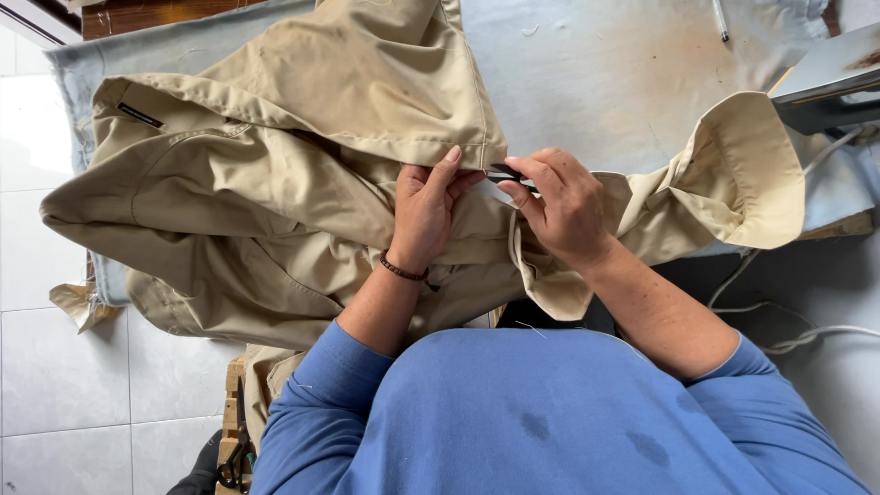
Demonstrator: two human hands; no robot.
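A large tan garment lies bunched across a cloth-covered work table. My left hand presses on the fabric at a hem corner, fingers together, thumb up against the seam edge. My right hand pinches a small dark thread snipper whose tip meets the hem corner next to my left thumb. A cuffed sleeve end of the garment spreads out to the right of my right hand.
A metal machine edge sits at the upper right, with white cables trailing below it. A pen lies at the table's top. Scissors rest on a wooden piece at the lower left, above white floor tiles.
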